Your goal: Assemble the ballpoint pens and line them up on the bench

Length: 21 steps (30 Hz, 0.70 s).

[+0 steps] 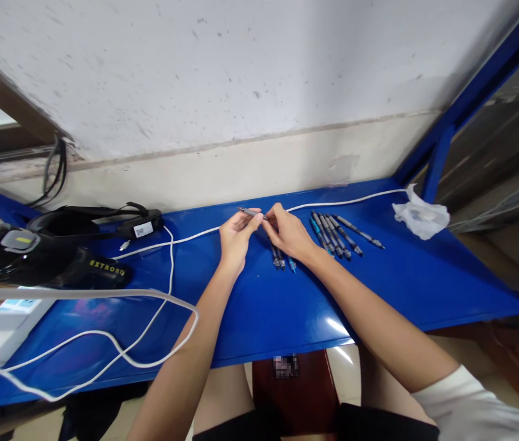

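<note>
Above the blue table, my left hand [237, 236] pinches a slim dark pen [249, 212] whose tip points left. My right hand [287, 231] closes its fingers on the pen's other end, so both hands meet around it. Partly under my right hand lie a few pens [279, 260], their upper parts hidden, one with a light-blue end. To the right, several grey and dark pens [333, 235] rest side by side, a blue one at their left edge. One pen [361, 231] lies slanted at the right end of that group.
White cables [171, 269] loop over the left of the blue table [268, 318]. A black strapped device [103, 266] and a white box [6, 331] stand there. A crumpled white plastic bag [421, 213] sits at the back right. The wall [241, 171] borders the far edge.
</note>
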Motion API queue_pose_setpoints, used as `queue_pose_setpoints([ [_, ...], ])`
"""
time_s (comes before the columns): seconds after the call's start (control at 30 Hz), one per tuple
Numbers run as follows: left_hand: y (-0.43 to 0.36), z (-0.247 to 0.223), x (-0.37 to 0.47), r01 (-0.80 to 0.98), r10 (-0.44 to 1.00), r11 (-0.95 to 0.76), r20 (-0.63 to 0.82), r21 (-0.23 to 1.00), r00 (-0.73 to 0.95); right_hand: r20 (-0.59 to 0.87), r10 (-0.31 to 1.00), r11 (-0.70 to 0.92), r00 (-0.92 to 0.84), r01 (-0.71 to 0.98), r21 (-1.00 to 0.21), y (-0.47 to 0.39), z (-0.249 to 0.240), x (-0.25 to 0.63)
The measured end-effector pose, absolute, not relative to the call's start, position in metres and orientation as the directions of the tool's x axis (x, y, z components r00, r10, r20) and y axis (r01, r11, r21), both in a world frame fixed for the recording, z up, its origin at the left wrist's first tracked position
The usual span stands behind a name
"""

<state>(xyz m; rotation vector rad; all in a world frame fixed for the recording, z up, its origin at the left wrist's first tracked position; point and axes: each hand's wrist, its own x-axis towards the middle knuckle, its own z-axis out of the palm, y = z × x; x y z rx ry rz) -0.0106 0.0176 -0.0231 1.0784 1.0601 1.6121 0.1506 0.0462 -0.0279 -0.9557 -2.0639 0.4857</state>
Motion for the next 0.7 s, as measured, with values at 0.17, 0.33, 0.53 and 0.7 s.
queue_pose_setpoints([
  [0.17, 0.0179, -0.0236, -0.0111, -0.205, 0.960, -0.215, 0.169, 0.955, -0.223, 0.509, 0.760, 0.649, -0.404, 0.423, -0.632, 0.0471, -0.0291, 0.1504],
  [0.33, 0.0178, -0.0233, -0.0100, -0.204, 0.962, -0.198, 0.151, 0.959, -0.228, 0.512, 0.754, 0.657, -0.412, 0.444, -0.610, 0.0466, -0.0280, 0.1509],
  [0.53, 0.0175, -0.0231, -0.0096, -0.187, 0.963, -0.192, 0.148, 0.963, -0.225, 0.518, 0.747, 0.664, -0.416, 0.476, -0.577, 0.0446, -0.0247, 0.1513],
  [0.7, 0.0181, -0.0242, -0.0098, -0.190, 0.963, -0.198, 0.154, 0.962, -0.223, 0.537, 0.738, 0.674, -0.409, 0.409, -0.615, 0.0471, -0.0288, 0.1497],
])
